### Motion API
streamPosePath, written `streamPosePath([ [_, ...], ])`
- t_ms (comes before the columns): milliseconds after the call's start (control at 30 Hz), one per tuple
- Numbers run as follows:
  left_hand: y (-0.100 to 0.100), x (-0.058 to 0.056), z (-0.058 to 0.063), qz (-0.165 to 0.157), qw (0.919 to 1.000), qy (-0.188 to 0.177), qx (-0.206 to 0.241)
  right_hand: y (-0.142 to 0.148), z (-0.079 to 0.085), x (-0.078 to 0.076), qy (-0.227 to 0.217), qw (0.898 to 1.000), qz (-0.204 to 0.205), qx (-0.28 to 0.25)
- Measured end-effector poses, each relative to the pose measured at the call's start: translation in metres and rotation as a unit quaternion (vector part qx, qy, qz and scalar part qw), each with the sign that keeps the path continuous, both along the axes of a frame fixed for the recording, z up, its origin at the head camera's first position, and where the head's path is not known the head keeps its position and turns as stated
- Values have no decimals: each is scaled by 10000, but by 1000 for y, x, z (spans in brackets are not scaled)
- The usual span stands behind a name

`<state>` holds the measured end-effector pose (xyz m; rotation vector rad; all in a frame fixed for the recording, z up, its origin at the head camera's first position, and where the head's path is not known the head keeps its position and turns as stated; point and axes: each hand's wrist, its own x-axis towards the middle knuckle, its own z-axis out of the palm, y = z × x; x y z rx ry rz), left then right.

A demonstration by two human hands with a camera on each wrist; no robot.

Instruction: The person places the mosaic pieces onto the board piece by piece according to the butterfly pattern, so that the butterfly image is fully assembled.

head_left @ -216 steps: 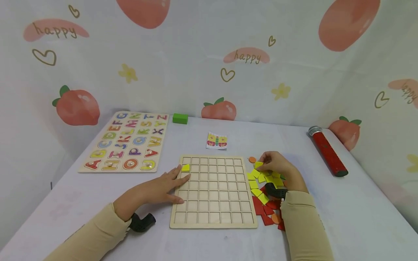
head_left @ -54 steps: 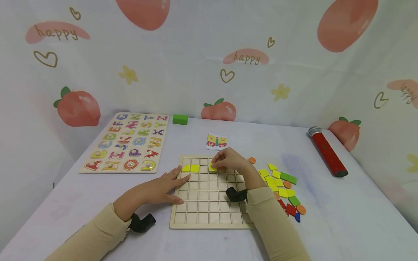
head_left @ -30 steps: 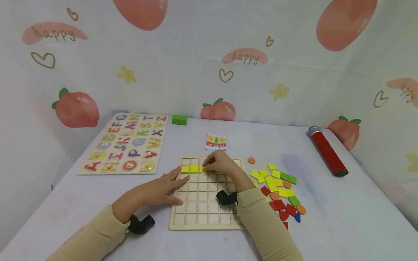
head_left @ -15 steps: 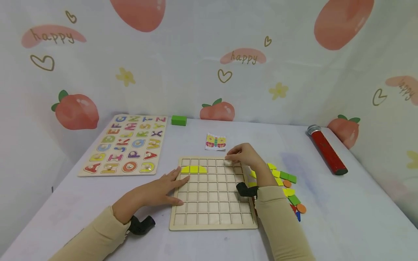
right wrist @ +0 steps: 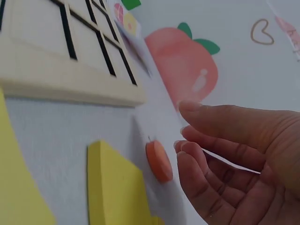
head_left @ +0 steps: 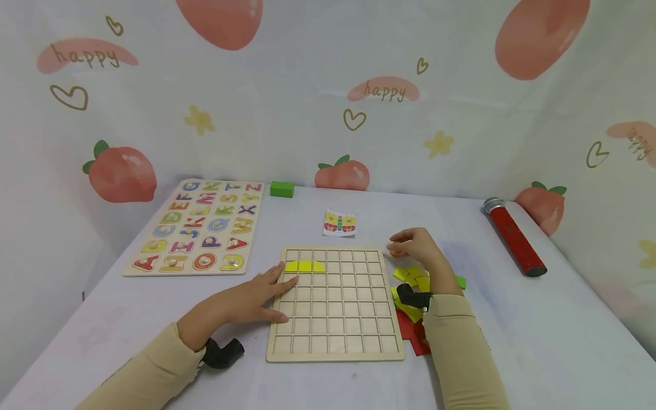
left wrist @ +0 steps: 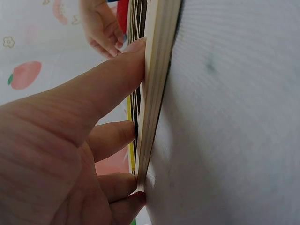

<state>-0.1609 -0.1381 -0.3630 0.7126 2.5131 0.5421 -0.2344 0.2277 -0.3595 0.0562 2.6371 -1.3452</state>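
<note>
"Beside the grid board [head_left: 335, 358], which hand is nearer the orange disc [right wrist: 158, 161]?"
"The right hand [head_left: 423, 249]: its empty grip is narrowly parted, the disc just below the fingertips, yellow tiles [head_left: 401, 274] toward the person."

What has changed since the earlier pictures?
Two yellow pieces joined the first on the board. The right hand's grip let go of the last one and moved right, near the orange disc. The left hand's grip stayed on the board's left edge.
</note>
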Motion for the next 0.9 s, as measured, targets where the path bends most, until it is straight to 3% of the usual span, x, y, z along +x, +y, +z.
streamPosePath([
  [400,-4,1,0,-192,9995,76,233,5,-8,1,-225,9983,-451,284],
  [900,-3,1,1,-138,9996,21,235,0,-8,1,48,9997,36,221],
])
